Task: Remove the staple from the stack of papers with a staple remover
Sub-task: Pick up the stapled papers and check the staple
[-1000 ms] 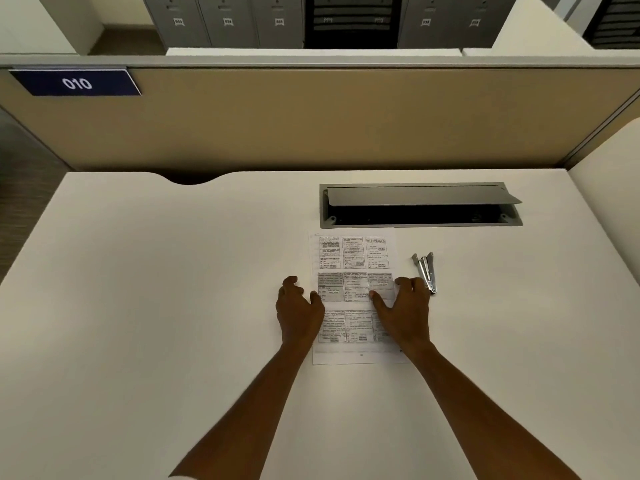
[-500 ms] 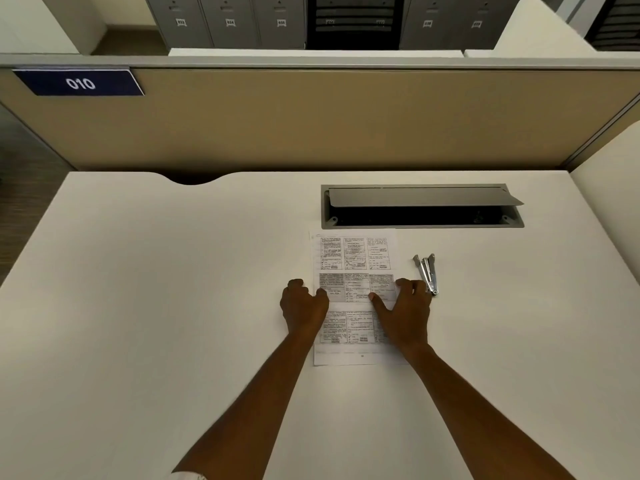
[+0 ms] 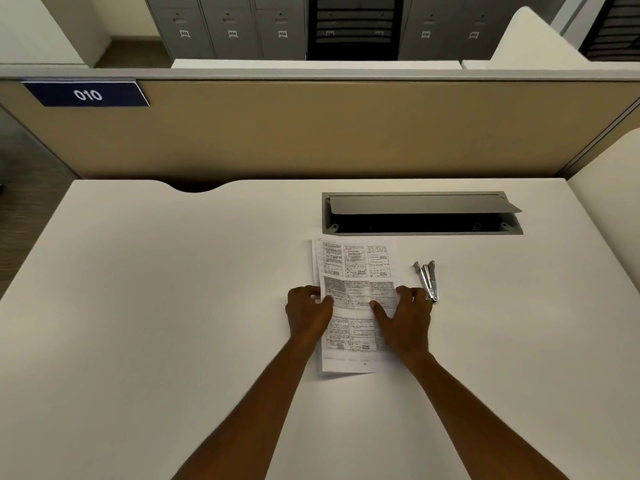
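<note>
Papers in a stapled stack are lying flat on the desk under both hands, running from just beyond the fingertips back past the wrists. The left hand is curling over the stack's left edge, thumb pressing on the top sheet and fingers bent at the margin, apparently pinching or lifting that edge, though whether it is truly gripping cannot be told. The right hand is resting loosely spread and flat on the right side of the page, palm down, holding nothing, with its outer fingers reaching just past the sheet's edge. The staple remover is lying on the desk just beside the right hand's outermost fingers, its near end almost touching them and its far end pointing away. The staple itself is too small to make out, so its corner cannot be named. From here the risk is probably that the sheets are fanning or sliding under uneven pressure, since the near left corner is already lifting a little; a careless sideways reach could also be knocking the tool out of easy reach. Beyond the fingertips an open cable hatch is sitting in the desk, close to the far edge of the stack, where a loosened staple or a nudged tool could be dropping in. Nothing is standing between the right hand and the tool.
</note>
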`<state>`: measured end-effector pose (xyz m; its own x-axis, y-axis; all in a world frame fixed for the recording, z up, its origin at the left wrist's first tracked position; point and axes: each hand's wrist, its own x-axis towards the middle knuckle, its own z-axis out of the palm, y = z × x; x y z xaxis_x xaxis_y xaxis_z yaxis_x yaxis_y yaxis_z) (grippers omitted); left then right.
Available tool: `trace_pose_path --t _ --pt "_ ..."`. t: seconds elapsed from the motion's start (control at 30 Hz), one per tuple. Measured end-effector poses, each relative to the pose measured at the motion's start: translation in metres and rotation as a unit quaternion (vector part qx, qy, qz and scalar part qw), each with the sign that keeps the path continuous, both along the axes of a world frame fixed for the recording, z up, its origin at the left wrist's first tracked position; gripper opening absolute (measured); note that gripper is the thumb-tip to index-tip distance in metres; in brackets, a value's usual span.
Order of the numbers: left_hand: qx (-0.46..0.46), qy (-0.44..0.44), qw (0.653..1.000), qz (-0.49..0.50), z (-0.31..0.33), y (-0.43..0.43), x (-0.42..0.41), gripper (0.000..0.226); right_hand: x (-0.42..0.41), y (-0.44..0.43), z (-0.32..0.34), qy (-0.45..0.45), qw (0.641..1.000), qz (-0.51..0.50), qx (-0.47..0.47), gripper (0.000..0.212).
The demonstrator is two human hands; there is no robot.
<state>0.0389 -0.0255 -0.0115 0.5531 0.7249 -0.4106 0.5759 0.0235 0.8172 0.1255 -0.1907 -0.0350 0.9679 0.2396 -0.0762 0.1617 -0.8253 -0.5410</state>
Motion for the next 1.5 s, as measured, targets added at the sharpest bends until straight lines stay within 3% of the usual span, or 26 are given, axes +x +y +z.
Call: trace_pose_path --t 0.17,0.33,0.5,0.73,1.03,1.23,1.33,1.5 --pt "-0.045 -0.044 0.998 0.005 0.007 -0.007 0.001 0.033 -0.001 0.0 0.001 0.001 1.0 0.004 -0.01 0.062" --pt "-0.107 -0.054 0.992 0.045 0.008 -0.01 -0.002 0.062 -0.003 -0.001 0.002 -0.001 1.0 0.01 -0.01 0.061" --pt "-0.109 -0.061 0.992 0.008 0.003 -0.009 -0.007 0.038 -0.003 -0.004 0.004 0.013 0.999 0.027 -0.017 0.061" --pt "-0.191 -0.088 0.977 0.031 0.002 0.0 -0.015 0.034 -0.001 -0.015 0.015 0.033 0.999 0.003 0.014 0.06" --pt "-0.329 -0.133 0.932 0.068 0.009 0.003 -0.055 0.037 -0.023 -0.028 0.033 0.175 0.967 -0.035 0.181 0.06" --pt "-0.311 -0.118 0.942 0.044 0.012 0.0 -0.099 0.039 -0.049 -0.04 0.031 0.26 0.931 -0.083 0.243 0.049" --pt "-0.278 -0.084 0.956 0.034 0.005 -0.001 -0.12 0.036 -0.065 -0.046 0.029 0.276 0.92 -0.081 0.266 0.027" --pt "-0.196 -0.027 0.98 0.014 -0.009 -0.011 -0.147 0.028 -0.095 -0.049 0.024 0.273 0.934 -0.034 0.227 0.014"
